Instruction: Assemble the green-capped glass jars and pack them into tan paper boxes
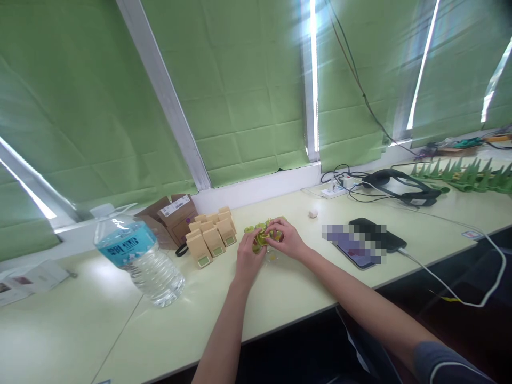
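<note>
Apparently the right hand [287, 240] pinches a green piece [262, 238]; slipping could drop it. I cannot tell what the left hand [249, 258] holds.

On the long cream surface [276, 301]: clear plastic water bottle [138, 256] at left; small tan upright packets [211, 238] to its right, brown cardboard box [174, 220] behind them. Small round green pieces [261, 227] between left hand [249, 260] and right hand [286, 240], right of the packets. Further right, two dark rectangular phones [356, 252]; black curved headset [404, 188] behind them.
</note>
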`<state>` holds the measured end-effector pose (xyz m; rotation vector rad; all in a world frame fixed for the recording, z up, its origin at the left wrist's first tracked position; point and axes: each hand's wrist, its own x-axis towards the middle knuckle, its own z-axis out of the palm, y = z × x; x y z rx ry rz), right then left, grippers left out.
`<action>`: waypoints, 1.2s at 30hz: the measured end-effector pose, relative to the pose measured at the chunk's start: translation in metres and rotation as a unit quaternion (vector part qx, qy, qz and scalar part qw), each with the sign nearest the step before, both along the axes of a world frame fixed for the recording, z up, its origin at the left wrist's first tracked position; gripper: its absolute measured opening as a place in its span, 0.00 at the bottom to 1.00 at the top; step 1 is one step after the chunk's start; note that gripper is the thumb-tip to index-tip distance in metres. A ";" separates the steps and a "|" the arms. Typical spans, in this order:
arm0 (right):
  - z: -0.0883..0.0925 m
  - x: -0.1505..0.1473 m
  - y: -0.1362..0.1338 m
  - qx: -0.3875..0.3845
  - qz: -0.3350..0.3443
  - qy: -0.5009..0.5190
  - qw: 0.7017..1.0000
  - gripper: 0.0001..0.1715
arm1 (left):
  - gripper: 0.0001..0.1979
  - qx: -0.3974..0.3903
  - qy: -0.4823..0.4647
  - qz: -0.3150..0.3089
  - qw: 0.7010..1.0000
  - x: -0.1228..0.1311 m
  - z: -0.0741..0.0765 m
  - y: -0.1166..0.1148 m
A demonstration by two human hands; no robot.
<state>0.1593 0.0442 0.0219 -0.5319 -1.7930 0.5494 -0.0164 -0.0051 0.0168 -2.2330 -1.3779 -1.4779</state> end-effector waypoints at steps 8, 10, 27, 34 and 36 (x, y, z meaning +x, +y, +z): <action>0.002 0.002 0.002 -0.005 -0.017 -0.002 1.000 0.03 | 0.25 -0.016 0.004 -0.020 1.000 0.002 0.001 -0.002; 0.002 0.002 0.002 -0.003 -0.018 0.000 1.000 0.03 | 0.25 -0.020 0.002 -0.026 0.999 0.003 0.001 -0.003; 0.003 0.002 0.001 -0.021 -0.008 -0.015 1.000 0.11 | 0.24 -0.033 -0.033 -0.002 0.999 0.001 -0.002 0.000; 0.007 0.002 -0.003 -0.031 -0.004 -0.026 0.999 0.10 | 0.25 -0.045 -0.035 0.001 0.998 0.000 -0.003 0.001; 0.008 0.002 -0.004 -0.035 0.002 -0.019 0.999 0.12 | 0.25 -0.044 -0.035 0.002 0.998 0.001 -0.003 0.001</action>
